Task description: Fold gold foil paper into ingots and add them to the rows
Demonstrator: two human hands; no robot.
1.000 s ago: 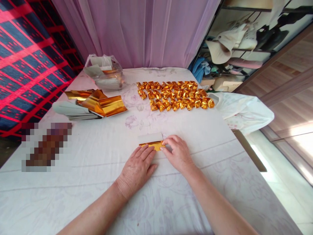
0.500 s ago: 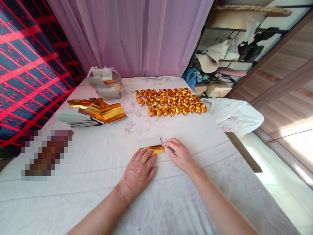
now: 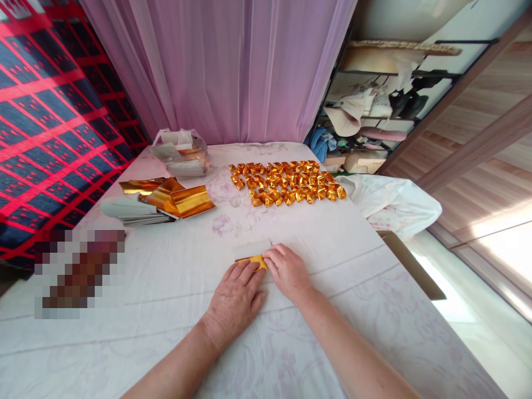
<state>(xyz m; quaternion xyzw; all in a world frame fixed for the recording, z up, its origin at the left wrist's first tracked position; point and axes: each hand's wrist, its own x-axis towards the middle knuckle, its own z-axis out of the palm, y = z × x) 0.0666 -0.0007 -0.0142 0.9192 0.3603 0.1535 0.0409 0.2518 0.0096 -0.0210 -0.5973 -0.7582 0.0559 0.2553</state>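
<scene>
your left hand [image 3: 235, 299] lies flat, fingers spread, pressing the small folded gold foil paper [image 3: 252, 259] onto the white cloth-covered table [image 3: 166, 288]. your right hand [image 3: 286, 271] pinches the foil's right end. the foil lies at the table's middle, white side showing above. no readable writing.

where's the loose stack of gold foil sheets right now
In the head view the stack of gold foil sheets lies on the table's far left, beside the plastic bag and left of the folded gold pieces.

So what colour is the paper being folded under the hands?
Shiny gold foil paper, white on its back, seen in the head view.
</scene>
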